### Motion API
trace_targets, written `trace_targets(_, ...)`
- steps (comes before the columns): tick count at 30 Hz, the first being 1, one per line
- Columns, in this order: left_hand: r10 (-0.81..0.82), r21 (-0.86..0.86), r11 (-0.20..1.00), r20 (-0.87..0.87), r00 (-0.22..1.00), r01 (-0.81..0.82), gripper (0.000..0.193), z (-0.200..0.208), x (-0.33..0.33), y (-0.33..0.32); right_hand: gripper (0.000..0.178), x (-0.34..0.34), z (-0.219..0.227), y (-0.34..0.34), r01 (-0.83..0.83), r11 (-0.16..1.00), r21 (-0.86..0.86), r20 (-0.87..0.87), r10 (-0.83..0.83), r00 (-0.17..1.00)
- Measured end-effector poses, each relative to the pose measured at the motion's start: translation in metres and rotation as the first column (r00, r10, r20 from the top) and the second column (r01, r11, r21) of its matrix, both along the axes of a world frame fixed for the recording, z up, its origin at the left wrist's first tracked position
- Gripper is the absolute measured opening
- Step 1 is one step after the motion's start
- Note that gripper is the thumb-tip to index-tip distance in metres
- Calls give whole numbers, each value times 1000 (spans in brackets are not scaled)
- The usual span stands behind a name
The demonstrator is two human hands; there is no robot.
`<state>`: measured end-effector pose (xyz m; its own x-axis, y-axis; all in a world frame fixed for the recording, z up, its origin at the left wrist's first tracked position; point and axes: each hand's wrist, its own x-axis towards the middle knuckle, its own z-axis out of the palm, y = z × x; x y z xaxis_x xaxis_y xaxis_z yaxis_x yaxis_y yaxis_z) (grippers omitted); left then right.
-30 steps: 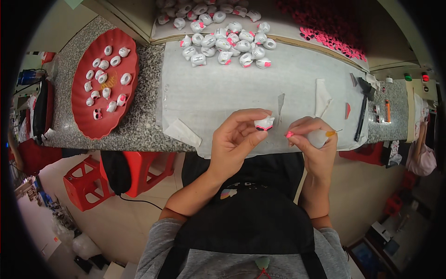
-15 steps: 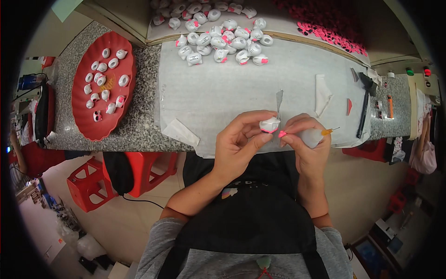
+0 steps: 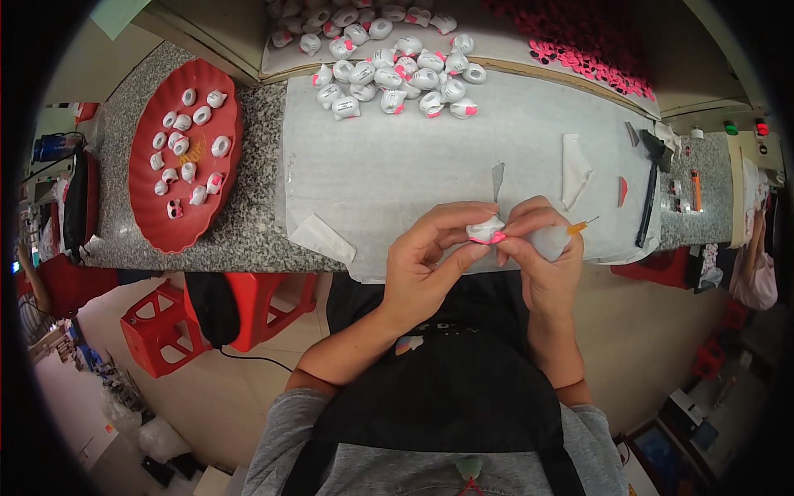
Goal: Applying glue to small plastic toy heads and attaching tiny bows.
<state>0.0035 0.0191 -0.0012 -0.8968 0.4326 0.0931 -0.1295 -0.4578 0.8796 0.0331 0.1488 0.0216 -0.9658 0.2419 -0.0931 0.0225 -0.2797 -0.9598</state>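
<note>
My left hand [image 3: 430, 260] pinches a small white figurine head [image 3: 485, 227] with a pink band along its lower side. A small pink piece [image 3: 498, 237] sits in the fingertips of my right hand [image 3: 542, 256] and touches the head's right side. Against the palm of that same hand rests a translucent squeeze bottle [image 3: 549, 242] with an orange, needle-tipped nozzle [image 3: 576, 228] pointing up to the right. Both hands are above the near edge of the paper-covered worktop [image 3: 397, 174].
Many white figurine heads [image 3: 385, 78] are piled at the far side. A red scalloped tray [image 3: 186, 231] on the left holds several more. Pink pieces [image 3: 591, 66] lie far right. Nearby are a white cloth scrap [image 3: 572, 169], a black tool [image 3: 647, 207] and red stools [image 3: 157, 326].
My right hand has moved left and slightly up, bringing the pink piece against the white head. The two hands are now closer together, with the bottle still in the right.
</note>
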Motion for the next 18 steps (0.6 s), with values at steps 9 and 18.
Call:
trace_targets(9, -1, -10, 1000, -35, 999, 1, 26, -1, 0, 0, 11, 1, -2, -2, 7, 999, -51, 13, -6, 1000)
trace_targets(18, -3, -49, 999, -113, 994, -3, 26, -3, 0, -2, 13, 0, 2, -4, 12, 989, -148, 54, -4, 999)
